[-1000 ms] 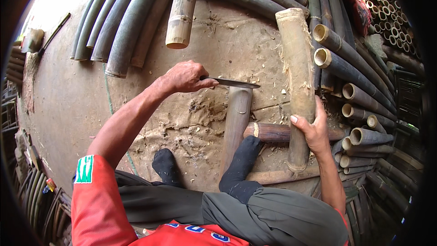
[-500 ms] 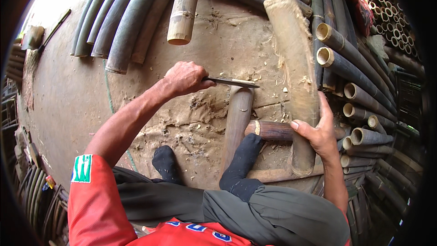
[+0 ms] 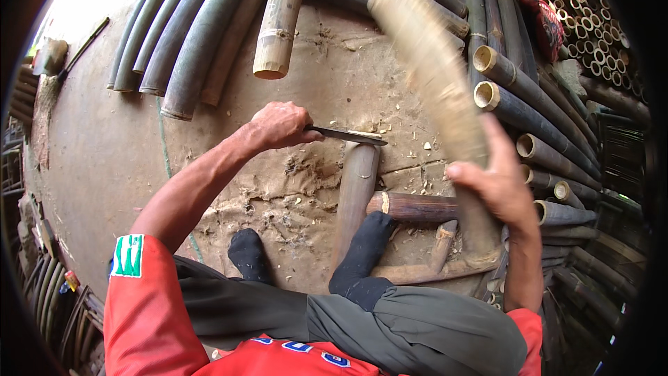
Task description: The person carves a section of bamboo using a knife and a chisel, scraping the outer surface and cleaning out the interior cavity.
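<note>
The left hand (image 3: 278, 125) is clamped on a knife (image 3: 348, 135) above a short post (image 3: 355, 195). The right hand (image 3: 497, 181) grips a blurred pale bamboo pole (image 3: 431, 63). Dark poles (image 3: 543, 118) crowd the right; sock feet (image 3: 365, 244) rest below.

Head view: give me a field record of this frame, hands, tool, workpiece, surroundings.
left hand: closed on the handle of a knife, blade pointing to the person's right
right hand: against a pale bamboo pole, which is motion-blurred; grip not clear
under the blade: end of a brown bamboo section lying on the ground
feet: dark sock beside that section, second sock to the left
ground: worn mat with chips
surroundings: stacked bamboo poles on the right, more poles along the top
</note>
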Tool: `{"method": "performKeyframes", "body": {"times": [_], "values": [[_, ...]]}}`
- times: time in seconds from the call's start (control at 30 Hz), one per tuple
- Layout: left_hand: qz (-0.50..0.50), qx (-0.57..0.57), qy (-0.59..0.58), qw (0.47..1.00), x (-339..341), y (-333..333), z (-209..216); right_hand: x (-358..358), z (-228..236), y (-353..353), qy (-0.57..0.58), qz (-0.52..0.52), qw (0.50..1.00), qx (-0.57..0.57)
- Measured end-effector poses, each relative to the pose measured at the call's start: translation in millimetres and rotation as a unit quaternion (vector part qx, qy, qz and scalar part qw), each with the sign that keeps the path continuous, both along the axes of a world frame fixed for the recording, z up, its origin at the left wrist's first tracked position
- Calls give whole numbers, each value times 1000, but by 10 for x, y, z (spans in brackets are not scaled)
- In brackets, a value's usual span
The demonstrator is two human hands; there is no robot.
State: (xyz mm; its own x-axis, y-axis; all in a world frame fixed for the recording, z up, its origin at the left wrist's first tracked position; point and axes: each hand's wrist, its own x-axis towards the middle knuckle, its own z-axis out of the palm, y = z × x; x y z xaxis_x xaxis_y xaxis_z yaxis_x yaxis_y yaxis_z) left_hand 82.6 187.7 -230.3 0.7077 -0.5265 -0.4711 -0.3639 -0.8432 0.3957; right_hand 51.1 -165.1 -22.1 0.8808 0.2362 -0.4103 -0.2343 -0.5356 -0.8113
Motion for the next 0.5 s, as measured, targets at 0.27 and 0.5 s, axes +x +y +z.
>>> {"method": "performKeyframes", "body": {"times": [0.27, 0.5], "values": [[-19, -11, -21, 1000, 20, -45, -66, -377, -981, 35, -13, -3, 990, -137], [6, 0, 13, 1000, 4, 52, -18, 187, 144, -49, -18, 12, 999, -24]]}}
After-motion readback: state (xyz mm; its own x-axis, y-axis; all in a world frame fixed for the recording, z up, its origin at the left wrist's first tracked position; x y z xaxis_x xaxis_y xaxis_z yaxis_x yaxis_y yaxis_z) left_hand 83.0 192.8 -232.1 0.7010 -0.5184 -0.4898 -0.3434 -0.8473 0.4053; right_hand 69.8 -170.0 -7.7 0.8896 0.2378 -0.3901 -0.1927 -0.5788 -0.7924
